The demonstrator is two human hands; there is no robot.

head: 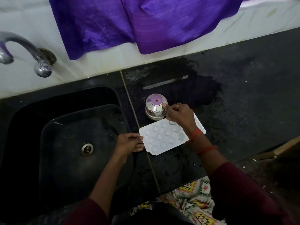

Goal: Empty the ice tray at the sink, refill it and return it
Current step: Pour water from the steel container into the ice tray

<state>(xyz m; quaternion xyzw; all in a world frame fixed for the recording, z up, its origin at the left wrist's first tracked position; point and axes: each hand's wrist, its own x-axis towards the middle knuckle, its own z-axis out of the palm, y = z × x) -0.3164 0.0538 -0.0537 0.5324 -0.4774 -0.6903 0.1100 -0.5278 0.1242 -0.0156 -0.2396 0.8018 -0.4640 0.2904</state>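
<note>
A white ice tray [159,138] with several rounded cells lies flat on the black counter, just right of the sink [65,143]. My left hand [129,142] grips the tray's left edge. My right hand [179,113] reaches over the tray's far end, thumb and fingers on the rim of a small steel pot [154,109] that stands upright behind the tray. The cells look pale and glossy; whether they hold water or ice is unclear.
The black sink has a steel drain [87,149]. A curved metal tap [26,51] comes out of the white tiled wall at far left. A purple cloth [138,21] hangs over the wall. The black counter [243,95] is wet around the pot.
</note>
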